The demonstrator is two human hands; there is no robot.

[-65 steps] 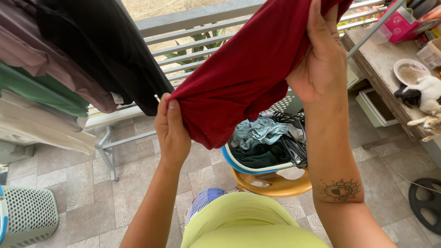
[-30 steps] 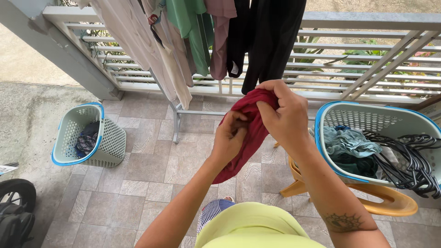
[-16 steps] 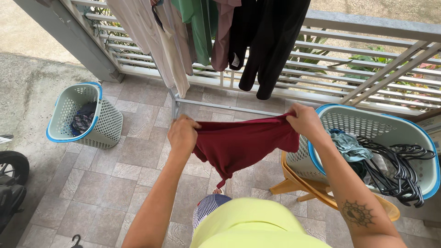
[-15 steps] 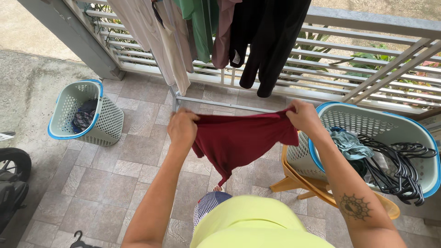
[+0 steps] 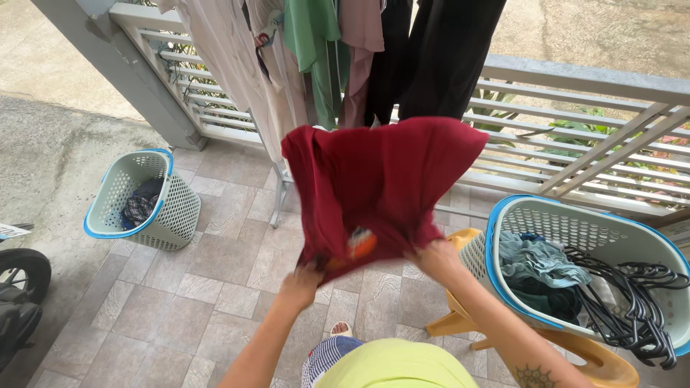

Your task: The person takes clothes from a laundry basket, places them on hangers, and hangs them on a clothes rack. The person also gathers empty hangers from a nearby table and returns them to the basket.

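Red shirt [image 5: 381, 179] is gripped at its near edge by both hands, left [image 5: 300, 276] and right [image 5: 435, 259], fingers closed, spreading it flat left of the basket [image 5: 503, 215].

Dark red garment [image 5: 381, 183], soft knit cloth, flung up and spread open in the air at the middle of the scene. Top edge broad and nearly level, flared out to left and right corners; lower part drawn in narrow and bunched. Small orange and white patch showing near the bottom edge. Gripped along that near, lower edge at two points, by left hand [image 5: 300, 279] and right hand [image 5: 435, 257]. Hanging in front of the far row of clothes, above the tiled floor.
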